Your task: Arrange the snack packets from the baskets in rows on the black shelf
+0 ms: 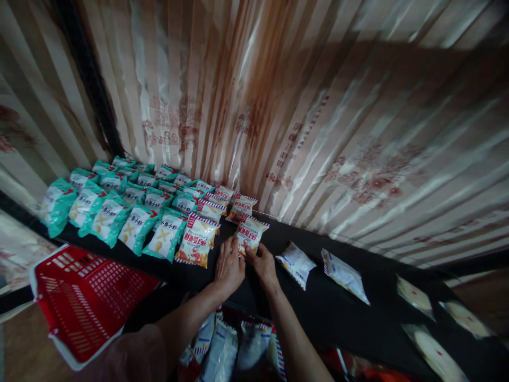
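Note:
A snack bag (pixel 253 232) with red lettering, an orange lower part and a striped edge stands on the black shelf. My right hand (pixel 261 263) grips its lower right side, thumb across the front. My left hand (pixel 230 269) closes on its lower left edge, with the fingertips partly hidden. A matching snack bag (pixel 198 241) stands just left of my left hand. Behind it are another bag (pixel 210 210) of the same kind and, further right, one more (pixel 241 207) near the curtain.
Several teal-and-white snack bags (pixel 137 229) fill the left of the black shelf (pixel 334 323). To the right lie two silvery bags (pixel 297 263) and several round, pale packages (pixel 435 354). A red basket (pixel 99 286) sits below left. More bags (pixel 222 345) are below my arms. A pleated curtain (pixel 318 106) hangs behind.

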A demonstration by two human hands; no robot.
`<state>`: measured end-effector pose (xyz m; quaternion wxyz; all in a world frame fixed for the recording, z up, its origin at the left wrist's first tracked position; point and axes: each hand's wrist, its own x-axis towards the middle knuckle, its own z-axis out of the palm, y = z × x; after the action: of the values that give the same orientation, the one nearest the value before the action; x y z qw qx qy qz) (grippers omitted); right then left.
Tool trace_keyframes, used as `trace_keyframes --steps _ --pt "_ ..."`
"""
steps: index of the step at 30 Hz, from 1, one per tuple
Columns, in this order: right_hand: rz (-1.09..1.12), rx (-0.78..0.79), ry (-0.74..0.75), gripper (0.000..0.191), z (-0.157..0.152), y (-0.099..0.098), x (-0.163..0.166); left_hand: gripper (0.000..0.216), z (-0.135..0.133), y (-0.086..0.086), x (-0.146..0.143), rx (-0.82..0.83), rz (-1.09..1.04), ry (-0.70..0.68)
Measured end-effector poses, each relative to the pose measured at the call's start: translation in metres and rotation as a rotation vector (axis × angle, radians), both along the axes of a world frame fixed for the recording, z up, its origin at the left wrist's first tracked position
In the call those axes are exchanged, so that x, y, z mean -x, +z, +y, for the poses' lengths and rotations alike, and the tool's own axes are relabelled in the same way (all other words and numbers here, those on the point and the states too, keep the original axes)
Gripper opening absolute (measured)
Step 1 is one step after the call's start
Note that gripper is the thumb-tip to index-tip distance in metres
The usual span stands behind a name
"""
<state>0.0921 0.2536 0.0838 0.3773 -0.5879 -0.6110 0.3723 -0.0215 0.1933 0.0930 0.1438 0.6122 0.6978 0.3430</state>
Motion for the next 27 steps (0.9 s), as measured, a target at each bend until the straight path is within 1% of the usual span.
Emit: trace_keyframes --steps 8,12,18,21,27 --pt "-0.016 -0.024 -0.008 0.037 0.019 -0.002 0.011 0.056 0.006 -0.002 -0.002 -0.003 0.017 -0.073" --pt "0.001 -0.004 0.005 0.038 0.027 -0.005 0.014 0.056 0.009 -0.002 0.0 0.022 0.031 -0.095" --pt "0.019 -0.025 -0.004 0.042 0.035 -0.006 0.018 0.056 0.015 0.0 0.003 0.043 0.052 -0.121" --pt "0.019 -0.012 -0.012 0.041 0.037 -0.004 0.022 0.056 0.018 0.0 0.004 0.053 0.053 -0.121" --pt "0.029 0.0 0.023 0.039 0.042 -0.002 0.029 0.057 0.022 -0.001 0.009 0.037 0.037 -0.088"
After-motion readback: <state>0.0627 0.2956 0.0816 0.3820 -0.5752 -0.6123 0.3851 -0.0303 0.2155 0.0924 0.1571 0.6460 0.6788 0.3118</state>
